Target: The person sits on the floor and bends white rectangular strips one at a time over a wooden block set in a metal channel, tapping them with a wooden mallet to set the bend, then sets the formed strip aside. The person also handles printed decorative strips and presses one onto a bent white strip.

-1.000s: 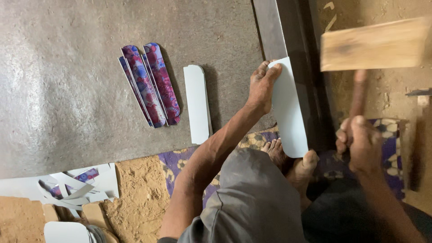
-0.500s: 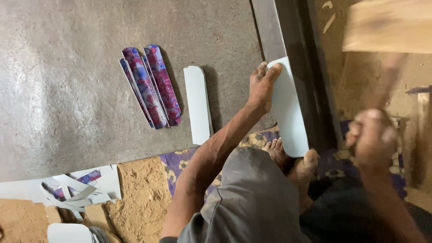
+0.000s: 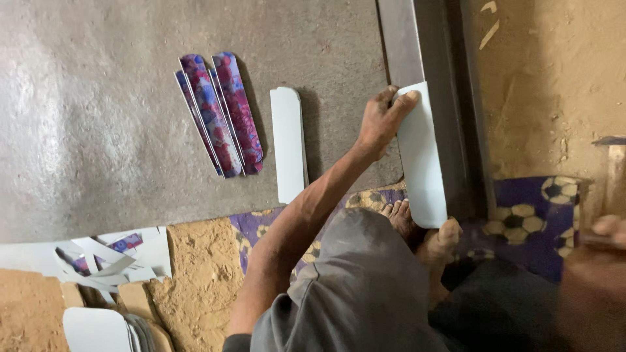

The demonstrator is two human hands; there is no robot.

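Note:
My left hand [image 3: 381,120] presses its fingers flat on the far end of a white rounded sheet strip [image 3: 422,163]. The strip lies along a dark metal bar [image 3: 430,58]. Its near end rests by my bare toes [image 3: 443,236]. My right hand [image 3: 596,261] is blurred at the lower right edge, closed around a thin handle. In the earlier frames that handle carried a wooden mallet head, which is now out of view.
Three purple-and-red patterned strips [image 3: 218,114] and another white strip [image 3: 288,143] lie on the grey slab [image 3: 98,117]. Cut scraps [image 3: 111,257] and stacked white pieces [image 3: 98,329] sit at the lower left. A football-print cloth [image 3: 535,218] covers sandy ground; a wooden post [image 3: 616,176] stands at the right edge.
My right hand has swung down and to the right with the mallet, whose wooden head has left the frame. The left hand has stayed on the white strip.

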